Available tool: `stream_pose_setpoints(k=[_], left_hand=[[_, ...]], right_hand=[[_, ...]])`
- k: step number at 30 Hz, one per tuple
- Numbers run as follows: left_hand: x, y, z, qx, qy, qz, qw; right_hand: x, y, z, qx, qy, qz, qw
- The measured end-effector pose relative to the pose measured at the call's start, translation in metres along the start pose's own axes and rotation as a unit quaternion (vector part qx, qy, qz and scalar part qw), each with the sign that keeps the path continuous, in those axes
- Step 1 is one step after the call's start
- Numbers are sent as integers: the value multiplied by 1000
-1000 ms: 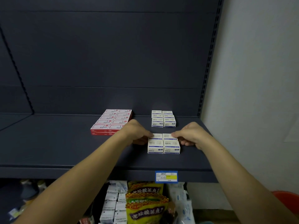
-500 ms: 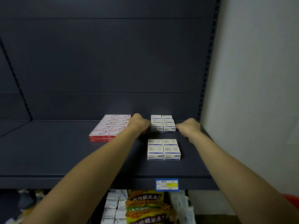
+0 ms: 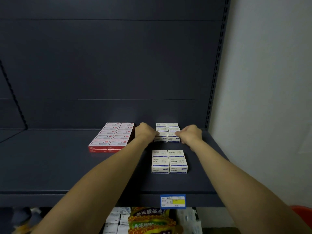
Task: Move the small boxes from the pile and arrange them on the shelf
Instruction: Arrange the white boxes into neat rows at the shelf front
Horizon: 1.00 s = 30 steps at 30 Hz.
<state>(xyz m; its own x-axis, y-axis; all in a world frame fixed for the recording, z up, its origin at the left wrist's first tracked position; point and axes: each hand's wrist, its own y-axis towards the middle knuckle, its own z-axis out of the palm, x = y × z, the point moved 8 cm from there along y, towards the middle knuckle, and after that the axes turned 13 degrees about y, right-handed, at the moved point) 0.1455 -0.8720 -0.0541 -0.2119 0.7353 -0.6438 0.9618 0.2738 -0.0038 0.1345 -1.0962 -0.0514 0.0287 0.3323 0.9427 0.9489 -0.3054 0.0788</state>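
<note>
Fingers of the left hand (image 3: 146, 132) and right hand (image 3: 190, 134) curl against the rear white boxes (image 3: 167, 133), one each side; squaring them up on the shelf (image 3: 50, 166). Next, seemingly, even pressure, then another box.

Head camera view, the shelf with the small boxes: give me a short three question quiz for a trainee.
1. True or false: both hands are at the rear white boxes.
2. What colour are the flat boxes beside the left hand?
3. The price tag hangs on: A) the wall, B) the shelf front edge, C) a box.

Key: 1 true. 2 red and white. 3 B. The right hand touches the rear group; the front white boxes stand untouched.
</note>
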Motion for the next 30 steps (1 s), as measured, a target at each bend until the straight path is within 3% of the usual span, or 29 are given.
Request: stream_pose_setpoints(k=[10, 30], left_hand=[[4, -6, 0, -20, 16, -25, 999], [10, -25, -7, 13, 58, -2, 998]], right_hand=[[3, -4, 1, 1, -9, 2, 1000], [-2, -26, -6, 28, -32, 35, 998]])
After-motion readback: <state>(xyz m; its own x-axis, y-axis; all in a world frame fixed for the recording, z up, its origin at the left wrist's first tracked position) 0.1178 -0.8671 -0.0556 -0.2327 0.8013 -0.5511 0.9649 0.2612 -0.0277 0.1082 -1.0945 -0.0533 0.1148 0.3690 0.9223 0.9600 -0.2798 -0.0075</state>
